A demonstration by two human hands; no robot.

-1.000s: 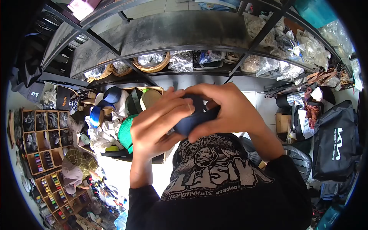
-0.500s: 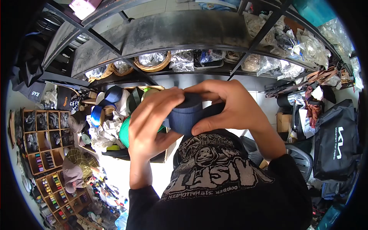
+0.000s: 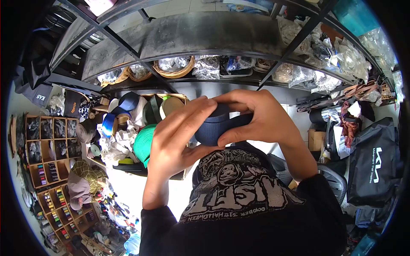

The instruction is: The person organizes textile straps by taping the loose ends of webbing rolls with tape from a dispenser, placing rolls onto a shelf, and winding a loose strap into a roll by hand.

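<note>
A roll of dark navy ribbed webbing (image 3: 209, 131) is held up in front of my chest, between both hands. My left hand (image 3: 177, 134) wraps round its left side, fingers over the top edge and thumb underneath. On the other side, my right hand (image 3: 258, 117) pinches a strip of the webbing, with the thumb along the lower front. The strip runs from the roll into my right palm, where its end is hidden. Behind my left hand, a large green roll (image 3: 144, 141) sits in a cardboard box of other rolls.
A black metal shelf (image 3: 205, 36) spans the far side, with baskets (image 3: 173, 70) and plastic bags on the lower level. Wooden cubbies (image 3: 47, 158) with thread spools stand at left, near another person (image 3: 83, 187). To the right are a chair (image 3: 335, 179) and a black bag (image 3: 373, 162).
My left hand has shifted a little to the right round the roll, and the roll has turned slightly with it. My right hand has barely moved.
</note>
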